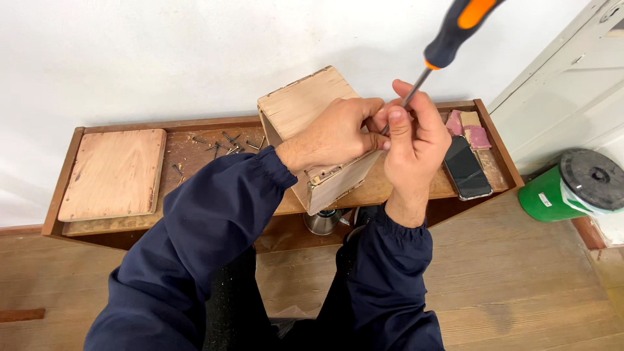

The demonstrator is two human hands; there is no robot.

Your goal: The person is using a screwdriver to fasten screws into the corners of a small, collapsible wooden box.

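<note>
Standing against the white wall, a low wooden shelf (195,224) carries everything, largest first: a flat wooden board (114,172) lies at its left end, and a plywood box (305,104) sits tilted near the middle. The left hand (338,133) lies over the box's top face, fingers curled onto its right edge. The right hand (416,140) is closed around the metal shaft of an orange-and-black screwdriver (455,32), whose tip meets the box beside the left fingertips. A dark phone (467,168) lies just right of the hands, and loose screws (224,144) are scattered between board and box.
</note>
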